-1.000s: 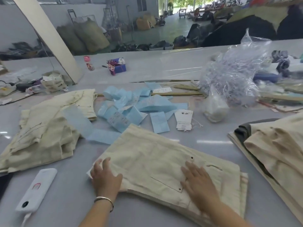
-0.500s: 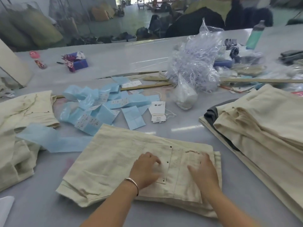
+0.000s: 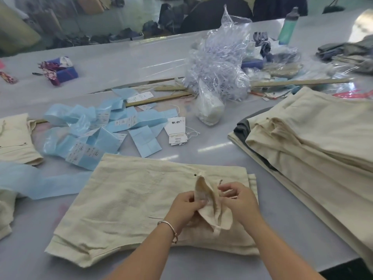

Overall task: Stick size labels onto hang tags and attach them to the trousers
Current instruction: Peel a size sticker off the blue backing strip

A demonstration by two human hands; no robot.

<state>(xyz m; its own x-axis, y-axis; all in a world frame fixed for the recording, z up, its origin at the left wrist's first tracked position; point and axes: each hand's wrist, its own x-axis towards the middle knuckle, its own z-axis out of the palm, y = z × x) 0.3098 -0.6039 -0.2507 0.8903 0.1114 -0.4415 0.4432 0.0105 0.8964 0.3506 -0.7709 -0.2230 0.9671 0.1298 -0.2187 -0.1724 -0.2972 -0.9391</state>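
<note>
Pinching the turned-up inner flap (image 3: 212,207) of the folded cream woven trousers (image 3: 129,199), left hand (image 3: 186,207) and right hand (image 3: 239,201) should expose its label fully before fetching the white hang tags (image 3: 177,131) beyond the trousers.

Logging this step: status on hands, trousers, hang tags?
Left hand and right hand both pinch a lifted flap of the folded cream trousers. Hang tags lie untouched on the table beyond. Nothing in the way.
</note>
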